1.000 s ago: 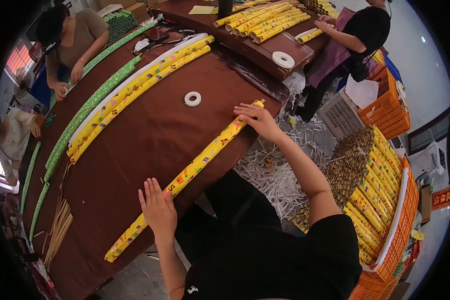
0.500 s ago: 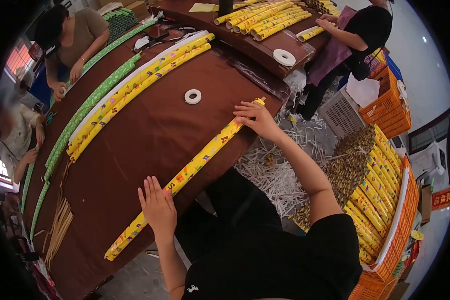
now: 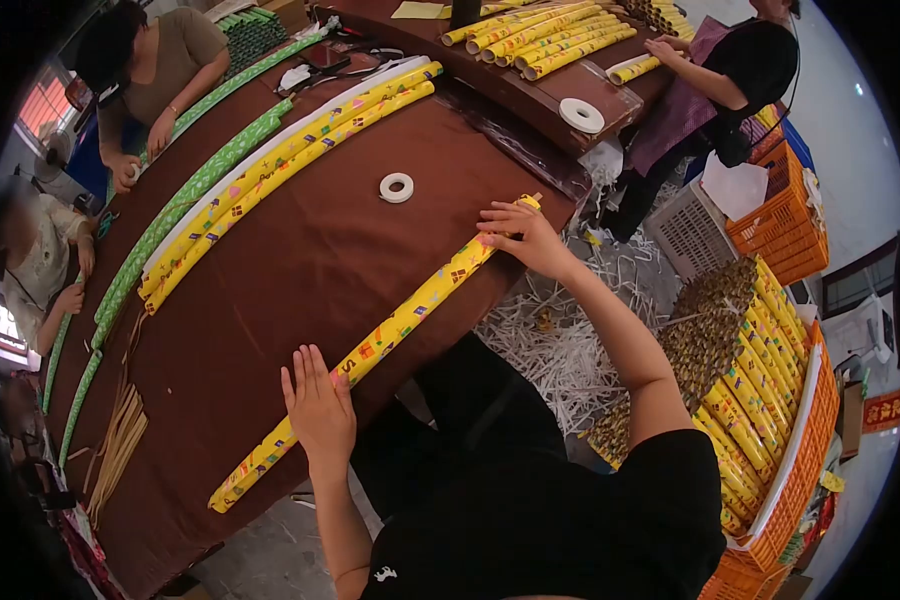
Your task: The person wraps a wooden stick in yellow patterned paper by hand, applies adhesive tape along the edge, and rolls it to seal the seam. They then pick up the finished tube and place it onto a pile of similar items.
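A long roll of yellow patterned wrapping paper (image 3: 410, 318) lies slantwise along the near edge of the brown-covered table (image 3: 270, 345). My left hand (image 3: 320, 412) rests flat across its lower part, fingers stretched out and hiding a stretch of the print. Near the upper end, my right hand (image 3: 526, 238) lies over the same roll with fingers extended and thumb apart. A thin stick-like tip pokes out of that end. Beyond the roll, a white ring of tape (image 3: 396, 188) lies on the cloth.
Farther across lie yellow rolls (image 3: 300, 165) and a green roll (image 3: 185, 210). Thin tan strips (image 3: 118, 450) are at left. Co-workers stand around the tables. Shredded paper (image 3: 550, 370) covers the floor by an orange crate (image 3: 805, 450) of yellow rolls.
My right hand has shifted slightly along with the view. The roll lies in nearly the same place, and both hands stay on it.
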Motion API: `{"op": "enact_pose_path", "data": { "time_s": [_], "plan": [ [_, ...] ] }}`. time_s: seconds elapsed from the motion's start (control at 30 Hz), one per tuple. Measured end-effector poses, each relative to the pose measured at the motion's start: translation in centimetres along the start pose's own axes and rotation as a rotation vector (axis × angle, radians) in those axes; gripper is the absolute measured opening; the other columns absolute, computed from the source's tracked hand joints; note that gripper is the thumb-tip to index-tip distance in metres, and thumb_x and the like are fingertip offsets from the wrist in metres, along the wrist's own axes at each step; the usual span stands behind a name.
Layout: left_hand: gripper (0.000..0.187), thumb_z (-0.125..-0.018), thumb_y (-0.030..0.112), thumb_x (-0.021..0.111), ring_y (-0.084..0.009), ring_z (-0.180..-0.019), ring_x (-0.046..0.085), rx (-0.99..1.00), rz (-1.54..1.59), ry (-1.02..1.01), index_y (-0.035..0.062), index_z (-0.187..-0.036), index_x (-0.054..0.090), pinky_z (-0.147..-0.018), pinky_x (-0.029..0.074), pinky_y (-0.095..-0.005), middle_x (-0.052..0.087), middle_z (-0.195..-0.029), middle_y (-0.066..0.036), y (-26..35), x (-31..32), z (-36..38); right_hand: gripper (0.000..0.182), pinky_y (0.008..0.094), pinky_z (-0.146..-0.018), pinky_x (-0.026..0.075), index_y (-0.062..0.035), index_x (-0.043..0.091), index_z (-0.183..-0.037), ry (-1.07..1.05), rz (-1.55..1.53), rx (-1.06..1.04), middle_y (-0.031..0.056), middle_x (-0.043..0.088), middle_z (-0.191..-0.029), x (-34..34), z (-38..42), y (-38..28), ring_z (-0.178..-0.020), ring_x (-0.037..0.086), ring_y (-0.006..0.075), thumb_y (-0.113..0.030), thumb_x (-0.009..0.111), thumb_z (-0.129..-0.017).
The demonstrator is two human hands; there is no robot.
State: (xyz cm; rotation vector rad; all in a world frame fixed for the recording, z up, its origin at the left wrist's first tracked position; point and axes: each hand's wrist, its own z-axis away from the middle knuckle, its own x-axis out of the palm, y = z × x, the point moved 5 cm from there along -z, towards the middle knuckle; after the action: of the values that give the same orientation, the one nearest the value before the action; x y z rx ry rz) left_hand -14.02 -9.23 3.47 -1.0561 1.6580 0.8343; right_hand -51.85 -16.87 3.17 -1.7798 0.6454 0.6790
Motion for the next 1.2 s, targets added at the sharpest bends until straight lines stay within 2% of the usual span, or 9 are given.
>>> {"op": "enact_pose_path", "data": {
  "time_s": [0.4,0.6,0.7,0.77,0.8,0.9,1.03,1.13,1.2],
  "plan": [
    [0.049,-0.105,0.028,0.038,-0.0308,-0.135,0.045,-0.011,0.031,-0.006,-0.0077,-0.138,0.047,-0.117,0.028,-0.046,0.054,-0.139,-0.021,-0.1,0.0,-0.2,0.027,0.0433,-0.113,0.029,-0.0117,0.071,-0.115,0.104,0.127,-0.157,0.0067,0.064,-0.127,0.9,0.8,0.0,-0.132,0.049,0.0259,-0.026,0.064,-0.094],
    [0.05,-0.105,0.028,0.039,-0.0311,-0.135,0.046,-0.016,0.03,-0.012,-0.008,-0.138,0.046,-0.116,0.028,-0.046,0.054,-0.138,-0.021,-0.1,0.0,-0.2,0.039,0.0452,-0.115,0.026,-0.0179,0.056,-0.137,0.115,0.428,-0.18,0.0059,0.048,-0.147,1.0,1.3,-1.5,-0.14,0.038,0.0261,-0.027,0.05,-0.101],
    [0.05,-0.105,0.028,0.039,-0.0312,-0.135,0.046,-0.013,0.028,-0.002,-0.008,-0.138,0.046,-0.116,0.028,-0.0459,0.053,-0.139,-0.021,-0.1,0.0,-0.2,0.047,0.0481,-0.117,0.023,-0.0207,0.047,-0.145,0.105,0.455,-0.165,0.0067,0.041,-0.152,0.8,1.3,-2.5,-0.143,0.032,0.0257,-0.036,0.048,-0.101],
    [0.05,-0.105,0.028,0.039,-0.0313,-0.135,0.045,-0.011,0.024,0.001,-0.0079,-0.138,0.046,-0.116,0.028,-0.0459,0.053,-0.139,-0.021,-0.1,0.0,-0.2,0.053,0.0497,-0.119,0.019,-0.0203,0.043,-0.147,0.123,0.65,-0.2,0.0063,0.035,-0.155,1.0,1.9,-4.2,-0.146,0.026,0.027,-0.041,0.051,-0.098],
    [0.05,-0.105,0.028,0.039,-0.0312,-0.135,0.046,-0.007,0.034,0.009,-0.0078,-0.138,0.046,-0.116,0.028,-0.0458,0.053,-0.139,-0.02,-0.1,-0.1,-0.2,0.058,0.05,-0.12,0.015,-0.0232,0.041,-0.149,0.045,0.659,-0.233,0.0063,0.03,-0.158,1.7,2.2,-4.9,-0.148,0.022,0.028,-0.046,0.053,-0.096],
    [0.05,-0.105,0.029,0.039,-0.0309,-0.135,0.046,-0.006,0.036,0.0,-0.0075,-0.139,0.046,-0.116,0.028,-0.0455,0.053,-0.139,-0.02,-0.1,0.1,-0.1,0.056,0.0515,-0.12,0.011,-0.0315,0.043,-0.147,-0.032,0.592,-0.334,0.0096,0.027,-0.159,3.6,3.1,-5.6,-0.148,0.021,0.0339,-0.053,0.049,-0.096],
    [0.05,-0.105,0.029,0.039,-0.0306,-0.135,0.045,-0.008,0.034,-0.02,-0.0071,-0.139,0.046,-0.116,0.028,-0.0452,0.053,-0.139,-0.019,-0.3,0.2,-0.3,0.064,0.0543,-0.119,0.011,-0.0312,0.047,-0.145,-0.054,0.622,-0.361,0.0117,0.024,-0.16,3.8,2.8,-4.9,-0.148,0.016,0.0387,-0.067,0.039,-0.093],
    [0.051,-0.105,0.029,0.039,-0.0305,-0.136,0.045,-0.011,0.04,-0.022,-0.0069,-0.14,0.045,-0.116,0.028,-0.0452,0.053,-0.14,-0.019,-0.4,0.2,-0.2,0.066,0.0541,-0.119,0.011,-0.0347,0.045,-0.146,-0.018,0.737,-0.338,0.01,0.026,-0.159,3.3,2.9,-6.4,-0.148,0.019,0.0363,-0.069,0.044,-0.089],
    [0.049,-0.106,0.028,0.036,-0.0313,-0.134,0.046,-0.008,0.03,-0.012,-0.0076,-0.138,0.046,-0.116,0.029,-0.0449,0.054,-0.139,-0.02,-0.3,0.0,-0.4,0.069,0.0555,-0.119,0.012,-0.0344,0.045,-0.146,-0.021,0.722,-0.375,0.0092,0.027,-0.159,3.6,3.3,-8.2,-0.147,0.02,0.0382,-0.072,0.043,-0.088]
  ]
}}
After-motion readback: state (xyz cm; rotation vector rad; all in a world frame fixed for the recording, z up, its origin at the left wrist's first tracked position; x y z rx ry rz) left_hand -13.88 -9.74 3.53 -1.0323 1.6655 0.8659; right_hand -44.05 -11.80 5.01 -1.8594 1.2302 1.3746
